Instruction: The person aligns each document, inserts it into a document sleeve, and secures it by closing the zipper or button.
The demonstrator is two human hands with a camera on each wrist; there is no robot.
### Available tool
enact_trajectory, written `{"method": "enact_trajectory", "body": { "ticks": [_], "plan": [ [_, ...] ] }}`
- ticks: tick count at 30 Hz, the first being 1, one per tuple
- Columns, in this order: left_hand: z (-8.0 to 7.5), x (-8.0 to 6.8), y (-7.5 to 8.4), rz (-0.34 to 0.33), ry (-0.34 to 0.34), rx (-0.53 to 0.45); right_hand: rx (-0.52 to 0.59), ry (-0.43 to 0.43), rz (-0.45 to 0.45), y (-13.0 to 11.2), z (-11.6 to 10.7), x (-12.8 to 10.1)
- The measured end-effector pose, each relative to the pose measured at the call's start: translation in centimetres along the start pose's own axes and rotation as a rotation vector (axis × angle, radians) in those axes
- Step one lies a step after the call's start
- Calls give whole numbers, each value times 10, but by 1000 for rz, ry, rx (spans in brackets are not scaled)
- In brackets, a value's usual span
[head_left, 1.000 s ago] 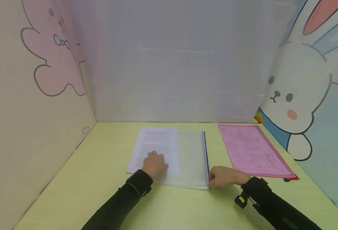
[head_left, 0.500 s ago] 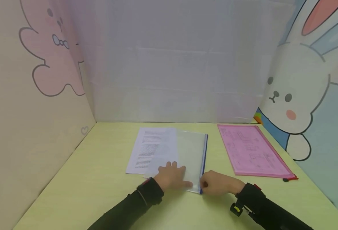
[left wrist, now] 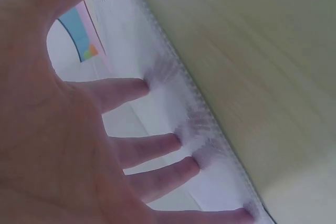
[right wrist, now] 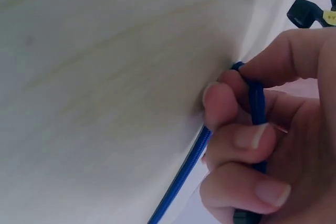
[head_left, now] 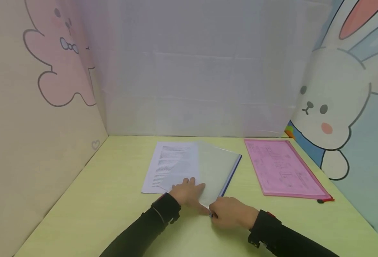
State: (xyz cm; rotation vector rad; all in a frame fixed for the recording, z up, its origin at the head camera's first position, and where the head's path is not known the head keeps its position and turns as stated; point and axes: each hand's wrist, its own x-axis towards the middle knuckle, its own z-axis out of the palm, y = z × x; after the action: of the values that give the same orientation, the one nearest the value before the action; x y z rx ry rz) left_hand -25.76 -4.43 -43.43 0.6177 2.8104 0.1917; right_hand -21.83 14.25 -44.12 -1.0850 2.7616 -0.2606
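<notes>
A clear zipper bag (head_left: 219, 167) with a blue zipper edge lies turned at a slant, its left part overlapping a printed sheet of paper (head_left: 172, 160). My left hand (head_left: 186, 195) rests on the bag's near part with its fingers spread. In the left wrist view those fingertips (left wrist: 186, 169) touch the translucent plastic beside its edge. At the bag's near right corner, my right hand (head_left: 230, 213) pinches a blue zipper pull cord (right wrist: 257, 103) between thumb and forefinger. Its other fingers curl round the cord, whose dark end shows below them. The blue zipper (right wrist: 181, 179) runs away from that hand.
A pink zipper bag (head_left: 283, 167) with a printed sheet inside lies at the right of the pale yellow table (head_left: 111, 185). A white sheet covers the back wall (head_left: 195, 78). Walls with cartoon drawings stand on both sides.
The clear bag has turned clockwise, its near right corner swinging left. My right hand has moved left with that corner. From over the printed sheet, my left hand has shifted right and nearer.
</notes>
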Motion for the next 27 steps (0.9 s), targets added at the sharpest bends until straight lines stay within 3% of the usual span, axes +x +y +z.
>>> {"method": "enact_trajectory", "body": {
  "ticks": [5, 14, 27],
  "plan": [
    [0, 2, 1, -24, -17, 15, -80, 20, 16, -9, -2, 0],
    [1, 0, 2, -30, -15, 44, -48, 17, 6, -1, -4, 3],
    [3, -1, 3, -22, -4, 66, -17, 25, 68, 20, -9, 2]
  ]
}}
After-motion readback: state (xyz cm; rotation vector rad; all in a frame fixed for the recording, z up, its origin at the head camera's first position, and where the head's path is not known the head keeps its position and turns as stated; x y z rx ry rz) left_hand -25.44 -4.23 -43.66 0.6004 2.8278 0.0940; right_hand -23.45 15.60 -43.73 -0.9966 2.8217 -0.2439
